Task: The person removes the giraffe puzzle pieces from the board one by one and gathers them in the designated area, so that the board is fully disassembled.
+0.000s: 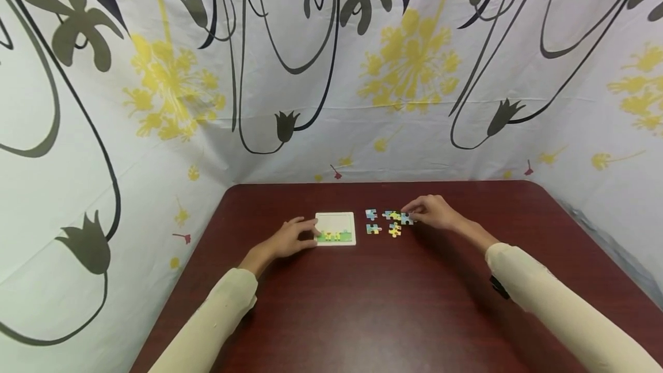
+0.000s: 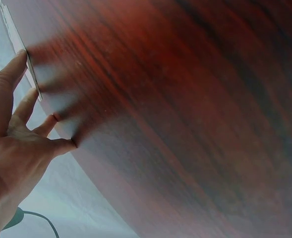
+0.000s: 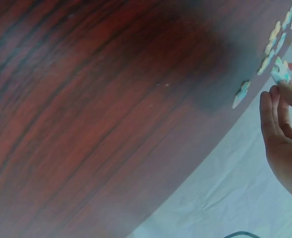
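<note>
On the dark red table a white puzzle tray (image 1: 335, 222) holds a row of green and yellow pieces along its near edge. My left hand (image 1: 309, 231) lies beside the tray, straight fingers touching its left edge; the left wrist view shows this hand (image 2: 36, 99) against the tray's thin white rim (image 2: 30, 74). My right hand (image 1: 412, 215) reaches into several loose pieces right of the tray and pinches a blue puzzle piece (image 1: 407, 220). In the right wrist view the right hand (image 3: 279, 91) pinches that piece (image 3: 280, 73) at its fingertips.
Loose puzzle pieces (image 1: 372, 228) lie between the tray and my right hand, and others (image 3: 242, 94) show in the right wrist view. Floral cloth (image 1: 331, 73) walls the table on three sides. The table's rounded far corners (image 1: 533, 184) meet the cloth.
</note>
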Demonstrator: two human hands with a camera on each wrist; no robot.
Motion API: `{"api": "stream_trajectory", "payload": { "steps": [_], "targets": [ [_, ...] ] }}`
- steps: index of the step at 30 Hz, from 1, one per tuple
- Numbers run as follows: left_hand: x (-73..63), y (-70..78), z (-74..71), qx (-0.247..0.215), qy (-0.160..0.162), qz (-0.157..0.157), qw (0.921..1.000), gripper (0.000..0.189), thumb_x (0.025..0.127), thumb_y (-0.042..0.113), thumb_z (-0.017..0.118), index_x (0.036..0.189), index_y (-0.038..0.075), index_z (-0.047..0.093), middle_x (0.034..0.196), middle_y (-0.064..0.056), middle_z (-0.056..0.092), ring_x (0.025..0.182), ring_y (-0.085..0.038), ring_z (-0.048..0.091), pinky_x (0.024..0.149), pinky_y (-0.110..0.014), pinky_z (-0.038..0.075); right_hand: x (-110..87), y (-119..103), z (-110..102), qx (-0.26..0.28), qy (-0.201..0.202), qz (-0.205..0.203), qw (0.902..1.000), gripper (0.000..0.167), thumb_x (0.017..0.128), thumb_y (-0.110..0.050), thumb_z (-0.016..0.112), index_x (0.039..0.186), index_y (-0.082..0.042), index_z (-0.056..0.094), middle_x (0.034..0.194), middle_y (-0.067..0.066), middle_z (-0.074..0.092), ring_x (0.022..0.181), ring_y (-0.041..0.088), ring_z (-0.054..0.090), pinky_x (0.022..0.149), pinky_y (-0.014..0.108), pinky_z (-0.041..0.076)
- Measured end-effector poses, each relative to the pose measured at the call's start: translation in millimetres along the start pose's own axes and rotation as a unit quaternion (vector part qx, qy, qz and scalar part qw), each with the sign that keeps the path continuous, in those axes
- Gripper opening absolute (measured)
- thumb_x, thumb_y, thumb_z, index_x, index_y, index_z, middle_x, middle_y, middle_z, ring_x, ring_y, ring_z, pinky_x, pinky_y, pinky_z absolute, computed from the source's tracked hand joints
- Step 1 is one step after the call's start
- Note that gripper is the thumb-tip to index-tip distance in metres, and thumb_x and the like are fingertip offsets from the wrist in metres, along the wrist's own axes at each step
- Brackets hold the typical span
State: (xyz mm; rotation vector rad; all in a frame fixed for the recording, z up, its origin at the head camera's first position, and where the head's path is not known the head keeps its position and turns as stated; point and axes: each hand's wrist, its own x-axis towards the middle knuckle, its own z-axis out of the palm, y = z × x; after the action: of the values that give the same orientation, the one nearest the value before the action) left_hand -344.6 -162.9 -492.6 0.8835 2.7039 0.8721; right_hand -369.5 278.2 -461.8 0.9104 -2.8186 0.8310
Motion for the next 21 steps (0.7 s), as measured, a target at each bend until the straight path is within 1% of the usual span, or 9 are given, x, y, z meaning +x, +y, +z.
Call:
{"api": "stream_trajectory", "payload": {
  "steps": [4, 8, 12, 14, 21],
  "targets": [
    [-0.1, 1.0, -1.1, 0.0, 0.001, 0.006, 1.0, 0.025, 0.103, 0.024, 0.069, 0.126, 0.014, 0.072, 0.164, -0.011, 0.04, 0.155, -0.047, 0.019, 0.117, -0.077, 0.007, -6.2, 5, -1, -0.013, 0.006, -0.004, 0.9999, 0.019, 0.095, 0.0, 0.073, 0.113, -0.002, 0.079, 0.105, 0.012, 0.079, 0.09, 0.026, 0.077, 0.071, 0.032, 0.059],
    [0.5, 2.7, -2.3, 0.004, 0.002, 0.007, 1.0, 0.026, 0.103, 0.024, 0.069, 0.126, 0.015, 0.072, 0.165, -0.01, 0.039, 0.155, -0.047, 0.018, 0.117, -0.076, 0.007, -13.7, 10, -1, -0.014, 0.011, -0.011, 0.9998, 0.017, 0.094, 0.001, 0.073, 0.11, -0.002, 0.079, 0.103, 0.013, 0.078, 0.084, 0.024, 0.076, 0.067, 0.03, 0.057],
    [0.8, 3.2, -2.7, 0.008, 0.002, 0.007, 0.9999, 0.025, 0.103, 0.024, 0.068, 0.126, 0.015, 0.072, 0.165, -0.01, 0.039, 0.155, -0.046, 0.018, 0.117, -0.076, 0.007, -21.9, 15, -1, -0.009, 0.003, -0.003, 1.0, 0.019, 0.094, 0.003, 0.072, 0.111, -0.002, 0.078, 0.105, 0.014, 0.078, 0.085, 0.024, 0.075, 0.067, 0.027, 0.056],
    [0.6, 3.3, -2.7, 0.009, 0.002, 0.007, 0.9999, 0.025, 0.103, 0.024, 0.069, 0.126, 0.015, 0.072, 0.165, -0.01, 0.039, 0.155, -0.046, 0.018, 0.117, -0.076, 0.007, -24.8, 17, -2, -0.011, 0.0, -0.002, 0.9999, 0.019, 0.094, 0.003, 0.072, 0.112, -0.002, 0.078, 0.106, 0.015, 0.078, 0.086, 0.024, 0.075, 0.068, 0.027, 0.057],
    [-0.8, 1.2, -0.8, 0.01, 0.0, 0.003, 0.9999, 0.026, 0.103, 0.024, 0.068, 0.127, 0.016, 0.072, 0.165, -0.009, 0.039, 0.155, -0.047, 0.018, 0.117, -0.076, 0.007, -27.6, 21, 3, -0.014, -0.011, 0.003, 0.9998, 0.019, 0.095, 0.001, 0.072, 0.113, -0.002, 0.078, 0.109, 0.016, 0.077, 0.087, 0.023, 0.075, 0.065, 0.027, 0.054]
  ]
}}
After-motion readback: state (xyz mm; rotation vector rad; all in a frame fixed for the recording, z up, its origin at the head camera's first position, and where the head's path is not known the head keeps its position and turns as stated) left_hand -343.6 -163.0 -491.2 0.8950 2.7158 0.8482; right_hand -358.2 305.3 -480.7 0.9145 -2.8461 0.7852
